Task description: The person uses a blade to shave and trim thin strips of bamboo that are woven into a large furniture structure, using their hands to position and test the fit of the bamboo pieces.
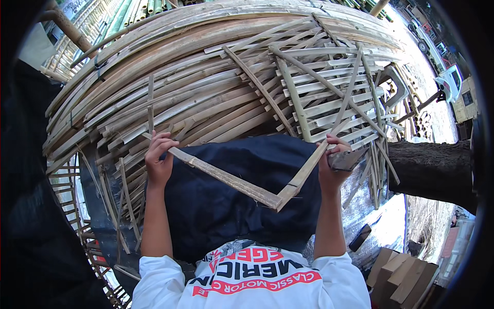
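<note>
My left hand (160, 155) pinches one end of a split bamboo strip (226, 176) that slants down to the right over my lap. A second bamboo strip (307, 168) is gripped in my right hand (334, 149) and rises to the upper right past it. The lower ends of both strips meet in a V above the dark cloth (226, 216) on my lap. Beside my right palm sticks out a wide grey blade-like piece (347, 160); its handle, if any, is hidden by the hand.
Long split bamboo lengths (170, 92) are heaped ahead. On their right lies a slatted bamboo frame (301, 105) with crossed braces. A dark log (432, 167) juts in from the right. Cut wooden blocks (399, 278) sit at the lower right, near a small dark block (359, 237).
</note>
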Demonstrator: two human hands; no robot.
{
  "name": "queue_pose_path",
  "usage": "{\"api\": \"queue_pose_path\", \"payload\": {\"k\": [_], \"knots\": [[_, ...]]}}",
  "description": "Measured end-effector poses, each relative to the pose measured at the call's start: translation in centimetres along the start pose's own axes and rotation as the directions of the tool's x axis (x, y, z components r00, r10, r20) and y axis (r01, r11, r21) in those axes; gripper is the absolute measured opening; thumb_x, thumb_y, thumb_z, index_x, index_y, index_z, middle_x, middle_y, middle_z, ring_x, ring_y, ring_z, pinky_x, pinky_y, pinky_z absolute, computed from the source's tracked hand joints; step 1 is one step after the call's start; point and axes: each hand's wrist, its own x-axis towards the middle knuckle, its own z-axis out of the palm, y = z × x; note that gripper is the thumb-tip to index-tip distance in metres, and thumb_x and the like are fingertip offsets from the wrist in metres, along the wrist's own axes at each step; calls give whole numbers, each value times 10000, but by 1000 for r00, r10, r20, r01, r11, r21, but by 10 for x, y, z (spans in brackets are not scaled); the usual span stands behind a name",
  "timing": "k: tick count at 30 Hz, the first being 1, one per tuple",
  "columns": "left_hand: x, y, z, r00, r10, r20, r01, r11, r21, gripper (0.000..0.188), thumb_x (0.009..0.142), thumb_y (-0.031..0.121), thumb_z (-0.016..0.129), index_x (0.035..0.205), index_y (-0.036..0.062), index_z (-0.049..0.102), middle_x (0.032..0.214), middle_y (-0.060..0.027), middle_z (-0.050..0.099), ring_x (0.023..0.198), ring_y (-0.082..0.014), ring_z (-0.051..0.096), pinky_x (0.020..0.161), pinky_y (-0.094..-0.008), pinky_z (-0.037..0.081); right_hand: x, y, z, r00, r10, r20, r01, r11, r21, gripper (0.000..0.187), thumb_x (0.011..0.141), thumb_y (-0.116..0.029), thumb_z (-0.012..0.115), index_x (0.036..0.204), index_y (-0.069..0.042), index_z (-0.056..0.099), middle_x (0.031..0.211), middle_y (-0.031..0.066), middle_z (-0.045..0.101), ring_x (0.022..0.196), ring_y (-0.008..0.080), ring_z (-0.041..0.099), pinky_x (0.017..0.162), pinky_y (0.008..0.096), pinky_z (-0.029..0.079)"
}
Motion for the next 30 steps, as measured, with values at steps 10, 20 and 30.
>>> {"api": "queue_pose_path", "payload": {"k": [10, 20, 30], "knots": [[29, 10, 5, 989, -123, 81, 127, 990, -53, 228, 817, -30, 723, 1035, 37, 716, 852, -85, 705, 833, -208, 704, 876, -339, 549, 27, 10, -32, 995, 13, 100, 11, 973, -230, 239, 764, -30, 800, 898, -18, 602, 763, 48, 675, 688, 122, 617, 639, 292, 494], [109, 70, 30, 911, -169, 377, 149, 985, 81, 477, 847, 99, 748, 1297, 129, 595, 947, -151, 713, 844, -328, 706, 741, -385, 545, 95, 9, -77, 959, 205, 197, -62, 826, -560, 258, 707, -73, 773, 939, -46, 663, 698, 125, 663, 675, 234, 701, 629, 352, 513], [89, -30, 64, 834, -429, 346, 249, 853, 458, 521, 806, 62, 652, 1311, 136, 546, 1035, -186, 705, 971, -379, 676, 861, -485, 538, 130, 100, 18, 829, 431, 355, -94, 735, -672, 278, 748, -209, 736, 999, -92, 726, 844, 174, 719, 829, 383, 697, 755, 463, 546]]}}
